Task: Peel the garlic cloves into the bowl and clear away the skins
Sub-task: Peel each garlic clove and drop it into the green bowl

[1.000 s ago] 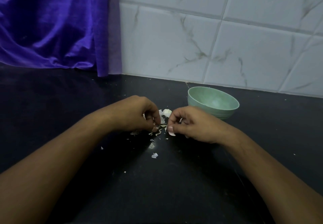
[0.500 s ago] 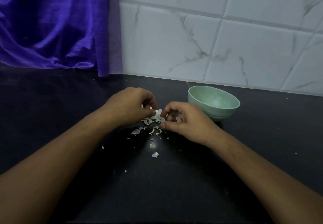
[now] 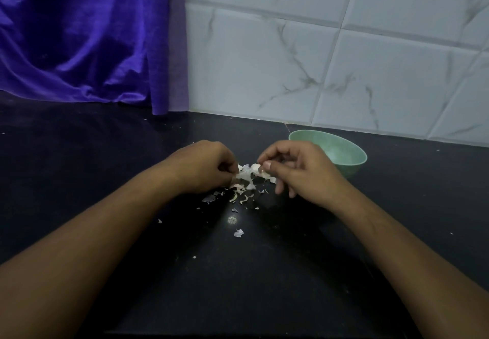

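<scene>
In the head view, the only one we have, both forearms enter from the bottom corners and meet a little above the middle of the frame. The right hand (image 3: 299,172) pinches a small white garlic clove (image 3: 255,167) between thumb and forefinger, while its other fingers hang loosely curled below. The left hand (image 3: 203,166), with fingers curled, pinches the thin papery skin (image 3: 244,174) that hangs from this clove. We judge that the two hands pull in opposite directions to tear the skin off. The clove is held low over the counter, probably so that the pieces fall in one place.

Under the hands, on the glossy black countertop (image 3: 79,180), lies a small heap of torn pale skin flakes (image 3: 242,197). A few single flakes are scattered lower in the frame.

The round pale green bowl (image 3: 352,165) stands right of centre, just behind the right hand and near the wall. We think it is placed there so that a peeled clove has only a short way to go. We cannot tell whether cloves are inside, because the right hand hides part of the interior.

A shiny purple curtain (image 3: 79,34) fills the upper left, and white marble-pattern wall tiles (image 3: 317,61) fill the upper right.

By our judgement the peeling step is in hand, and the clearing of the flakes has not begun.
</scene>
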